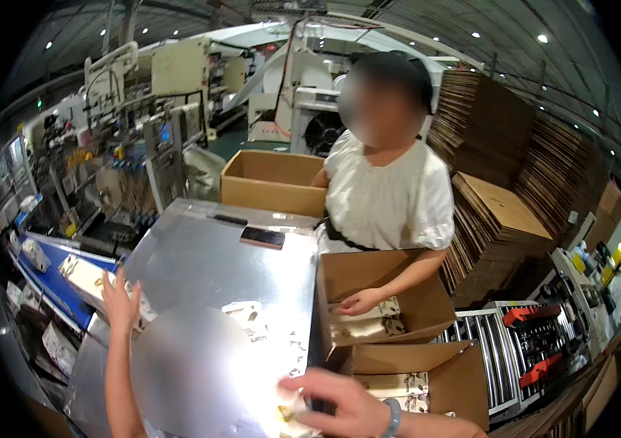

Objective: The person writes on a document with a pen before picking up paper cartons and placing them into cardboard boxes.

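My left hand (121, 301) reaches up at the left with its fingers spread. It touches the side of a cream printed pack (83, 276) at the end of the blue conveyor belt (55, 293). My right hand (345, 403), with a bracelet at the wrist, is low at the table's right edge. Its fingers and thumb close around the end of another cream pack (290, 425), partly washed out by glare. More cream packs (246, 318) lie on the metal table (201, 252) between my hands. A round blurred patch covers part of the table.
Across the table's corner a co-worker in a white top (391, 193) has a hand (363, 301) inside an open carton (427, 296) of packs. A second carton (464, 376) with packs stands nearer. A phone (262, 238), an empty-looking carton (270, 196), stacked flat cardboard (496, 212) and a roller conveyor (496, 358) surround the table.
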### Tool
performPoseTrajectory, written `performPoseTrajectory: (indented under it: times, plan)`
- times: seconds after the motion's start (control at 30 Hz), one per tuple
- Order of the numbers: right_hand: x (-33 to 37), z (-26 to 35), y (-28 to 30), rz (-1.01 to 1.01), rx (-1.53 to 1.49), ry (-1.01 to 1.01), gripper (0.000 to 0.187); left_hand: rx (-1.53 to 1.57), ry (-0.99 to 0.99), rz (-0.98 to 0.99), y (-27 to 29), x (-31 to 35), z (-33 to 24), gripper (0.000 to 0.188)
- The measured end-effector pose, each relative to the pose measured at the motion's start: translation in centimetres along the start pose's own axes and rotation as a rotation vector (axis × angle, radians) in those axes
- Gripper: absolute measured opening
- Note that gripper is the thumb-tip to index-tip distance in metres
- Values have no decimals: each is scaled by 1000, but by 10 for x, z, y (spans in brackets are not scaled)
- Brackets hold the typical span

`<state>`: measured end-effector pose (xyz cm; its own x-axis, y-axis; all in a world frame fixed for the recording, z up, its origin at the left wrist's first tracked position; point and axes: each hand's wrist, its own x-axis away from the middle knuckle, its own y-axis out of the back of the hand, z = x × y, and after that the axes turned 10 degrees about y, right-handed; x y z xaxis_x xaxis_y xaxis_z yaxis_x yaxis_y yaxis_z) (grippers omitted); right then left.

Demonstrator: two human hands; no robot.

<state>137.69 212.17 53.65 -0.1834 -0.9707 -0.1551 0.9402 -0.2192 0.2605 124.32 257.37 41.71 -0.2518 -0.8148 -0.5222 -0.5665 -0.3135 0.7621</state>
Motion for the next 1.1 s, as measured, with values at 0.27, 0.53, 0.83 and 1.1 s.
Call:
performPoseTrajectory:
  times: [0.27,0.53,0.83,1.1]
  plan:
    - [-40,-152,-43,-199,102,-304,98,-305,189,210,-74,-42,48,51]
    - [-86,-203,-23,-223,-230,-270,69,88,-309,422,7,106,-34,35]
    - [-94,-201,-20,-193,-599,-562,64,1545,1042,1282,-7,194,-32,76]
    - [-21,-89,20,-211,-279,160,89,1098,20,1027,112,222,-101,81]
